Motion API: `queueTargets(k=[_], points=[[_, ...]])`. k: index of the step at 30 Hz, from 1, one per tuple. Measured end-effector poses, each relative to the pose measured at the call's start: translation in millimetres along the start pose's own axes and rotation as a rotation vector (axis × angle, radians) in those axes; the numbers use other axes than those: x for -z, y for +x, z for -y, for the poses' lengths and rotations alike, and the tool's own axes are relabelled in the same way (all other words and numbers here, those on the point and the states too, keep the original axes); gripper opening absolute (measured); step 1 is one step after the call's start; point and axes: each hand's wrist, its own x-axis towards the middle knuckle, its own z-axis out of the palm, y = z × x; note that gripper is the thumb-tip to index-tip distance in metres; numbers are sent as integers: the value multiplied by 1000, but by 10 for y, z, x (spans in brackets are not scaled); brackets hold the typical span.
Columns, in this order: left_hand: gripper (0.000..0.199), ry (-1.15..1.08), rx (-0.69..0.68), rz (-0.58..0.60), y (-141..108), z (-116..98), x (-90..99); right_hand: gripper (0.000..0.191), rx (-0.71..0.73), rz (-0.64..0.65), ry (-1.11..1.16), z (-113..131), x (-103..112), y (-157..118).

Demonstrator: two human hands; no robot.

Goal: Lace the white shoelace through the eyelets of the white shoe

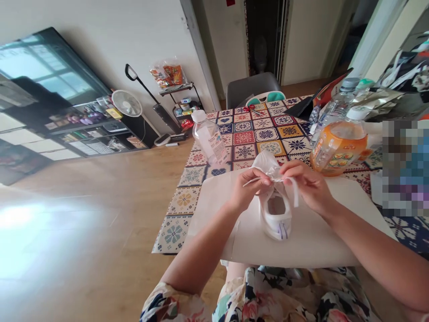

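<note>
A white shoe (275, 223) stands on a white sheet (214, 223), its heel toward me and its toe pointing away. Over the laced part, my left hand (250, 185) pinches a white shoelace (296, 192) between thumb and fingers. My right hand (306, 183) grips the same lace from the other side, and a loose end hangs below its fingers. Both hands are close together above the tongue, with the lace crossing between them. Purple stripes mark the heel. Fingers partly hide the knot area.
On the patterned tablecloth (244, 137), a clear bottle (211, 141) stands at the left and an orange-labelled bottle (338, 145) at the right. Behind the latter is another clear bottle (335, 105). Red scissors (250, 108) lie far back, near a grey chair (253, 86).
</note>
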Motion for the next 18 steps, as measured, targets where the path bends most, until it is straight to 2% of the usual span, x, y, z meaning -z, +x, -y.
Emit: queueTargets(k=[4,7,9,12,16,18], points=[[38,-220,-36,-14,70,-33,46,27,-224,-189,440,90,88,106],[36,-314,-11,-28,115,-74,111,44,-386,-199,517,190,207,188],[33,-297,39,-13,135,-115,184,51,-436,-164,503,225,320,223],[34,-215,131,93,145,-203,323,53,-525,6,472,205,510,238],[33,18,312,276,124,-294,444,42,-771,450,388,124,641,196],[30,125,346,370,109,-298,445,39,-800,605,343,90,611,167]])
